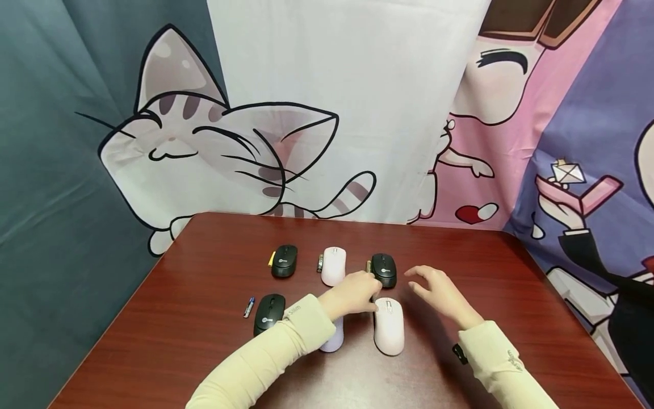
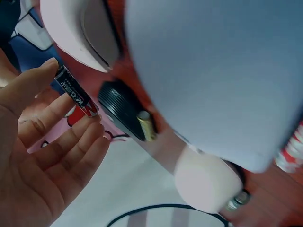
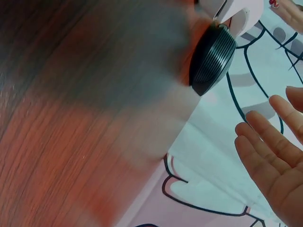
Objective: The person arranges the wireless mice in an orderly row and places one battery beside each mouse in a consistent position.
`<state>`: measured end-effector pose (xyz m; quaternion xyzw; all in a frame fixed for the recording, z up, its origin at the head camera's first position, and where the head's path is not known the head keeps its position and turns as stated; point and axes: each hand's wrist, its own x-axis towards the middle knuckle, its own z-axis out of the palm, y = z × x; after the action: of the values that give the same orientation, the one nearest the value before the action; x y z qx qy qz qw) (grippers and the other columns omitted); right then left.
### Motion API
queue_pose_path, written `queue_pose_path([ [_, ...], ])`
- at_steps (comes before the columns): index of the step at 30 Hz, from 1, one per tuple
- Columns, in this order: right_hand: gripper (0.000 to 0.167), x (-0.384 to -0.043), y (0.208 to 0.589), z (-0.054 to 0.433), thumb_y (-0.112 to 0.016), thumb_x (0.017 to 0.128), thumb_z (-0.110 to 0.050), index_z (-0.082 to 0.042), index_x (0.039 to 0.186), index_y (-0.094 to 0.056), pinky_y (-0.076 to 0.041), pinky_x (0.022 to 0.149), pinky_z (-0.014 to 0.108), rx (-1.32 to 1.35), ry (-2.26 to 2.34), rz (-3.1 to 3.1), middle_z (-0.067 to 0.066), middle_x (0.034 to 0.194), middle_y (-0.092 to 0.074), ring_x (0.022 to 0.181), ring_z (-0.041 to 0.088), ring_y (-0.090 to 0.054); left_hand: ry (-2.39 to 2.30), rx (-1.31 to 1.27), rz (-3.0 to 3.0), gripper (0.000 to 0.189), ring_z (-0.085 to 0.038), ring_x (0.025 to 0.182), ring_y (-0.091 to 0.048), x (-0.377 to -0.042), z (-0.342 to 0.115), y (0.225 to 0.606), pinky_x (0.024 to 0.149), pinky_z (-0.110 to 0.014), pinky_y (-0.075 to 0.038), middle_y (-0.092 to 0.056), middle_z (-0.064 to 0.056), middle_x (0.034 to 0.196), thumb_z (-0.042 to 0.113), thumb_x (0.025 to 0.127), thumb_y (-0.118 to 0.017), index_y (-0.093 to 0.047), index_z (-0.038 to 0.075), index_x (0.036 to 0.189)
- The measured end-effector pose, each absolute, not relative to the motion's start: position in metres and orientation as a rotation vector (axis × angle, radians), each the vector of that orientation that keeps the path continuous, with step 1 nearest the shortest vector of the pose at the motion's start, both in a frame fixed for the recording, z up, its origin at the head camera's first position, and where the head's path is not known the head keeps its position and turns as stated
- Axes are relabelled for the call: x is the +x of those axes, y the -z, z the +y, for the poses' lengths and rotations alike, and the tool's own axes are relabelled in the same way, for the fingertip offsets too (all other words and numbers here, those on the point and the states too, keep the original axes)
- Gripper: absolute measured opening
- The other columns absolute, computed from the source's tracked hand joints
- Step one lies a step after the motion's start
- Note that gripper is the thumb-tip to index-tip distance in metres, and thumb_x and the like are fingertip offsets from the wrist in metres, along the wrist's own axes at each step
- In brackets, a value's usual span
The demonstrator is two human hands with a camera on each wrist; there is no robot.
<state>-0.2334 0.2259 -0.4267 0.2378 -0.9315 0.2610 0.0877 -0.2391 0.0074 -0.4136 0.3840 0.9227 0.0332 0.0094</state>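
My left hand (image 1: 352,292) pinches a black and red battery (image 2: 76,91) by its ends, between thumb and fingertips. In the head view this hand is just beside the front end of a pale mouse (image 1: 389,328) and over the far end of a lavender mouse (image 1: 333,338), which it partly hides. My right hand (image 1: 439,289) holds nothing; its fingers are loosely extended over the table, right of a black mouse (image 1: 384,270). The right wrist view shows its palm and fingers apart from that mouse.
In the back row are another black mouse (image 1: 284,261) and a white mouse (image 1: 334,266), with small batteries (image 1: 319,263) beside them. At front left, a black mouse (image 1: 269,313) lies by a blue and silver battery (image 1: 248,307). A printed cloth hangs behind the brown table (image 1: 153,341).
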Motion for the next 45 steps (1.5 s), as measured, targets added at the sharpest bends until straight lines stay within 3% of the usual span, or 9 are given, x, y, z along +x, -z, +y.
queue_pose_path([
  [19, 0.025, -0.211, 0.428, 0.187, -0.068, 0.081, -0.006, 0.003, 0.103, -0.064, -0.051, 0.076, 0.039, 1.011, -0.706, -2.924, 0.012, 0.098, -0.068, 0.09, 0.028, -0.064, -0.068, 1.268, 2.755, 0.017, -0.008, 0.08, -0.061, -0.24, -0.011, 0.425, 0.07, -0.02, -0.044, -0.066, 0.006, 0.081, 0.028, 0.075, -0.077, -0.068, 0.015, 0.082],
  [28, 0.039, -0.204, 0.429, 0.18, -0.076, 0.076, -0.02, 0.001, 0.106, -0.064, -0.05, 0.082, 0.041, 1.12, -0.588, -2.977, 0.014, 0.106, -0.063, 0.096, 0.03, -0.061, -0.143, 1.25, 2.667, 0.016, -0.002, 0.068, -0.052, -0.238, -0.007, 0.429, 0.06, -0.014, -0.035, -0.068, 0.008, 0.082, 0.025, 0.073, -0.079, -0.07, 0.015, 0.081],
  [36, 0.05, -0.208, 0.43, 0.178, -0.08, 0.07, -0.028, 0.002, 0.107, -0.064, -0.048, 0.083, 0.046, 1.154, -0.545, -2.979, 0.016, 0.108, -0.061, 0.097, 0.034, -0.058, -0.1, 1.165, 2.625, 0.023, -0.003, 0.066, -0.049, -0.229, 0.001, 0.429, 0.058, -0.014, -0.036, -0.061, 0.008, 0.075, 0.012, 0.066, -0.084, -0.066, 0.013, 0.08],
  [45, 0.05, -0.207, 0.43, 0.179, -0.082, 0.068, -0.029, 0.001, 0.104, -0.063, -0.048, 0.081, 0.046, 1.134, -0.573, -2.995, 0.017, 0.107, -0.06, 0.094, 0.034, -0.058, -0.028, 1.115, 2.708, 0.026, -0.004, 0.068, -0.051, -0.221, 0.011, 0.431, 0.06, -0.016, -0.038, -0.056, 0.011, 0.068, 0.024, 0.066, -0.085, -0.061, 0.016, 0.068],
])
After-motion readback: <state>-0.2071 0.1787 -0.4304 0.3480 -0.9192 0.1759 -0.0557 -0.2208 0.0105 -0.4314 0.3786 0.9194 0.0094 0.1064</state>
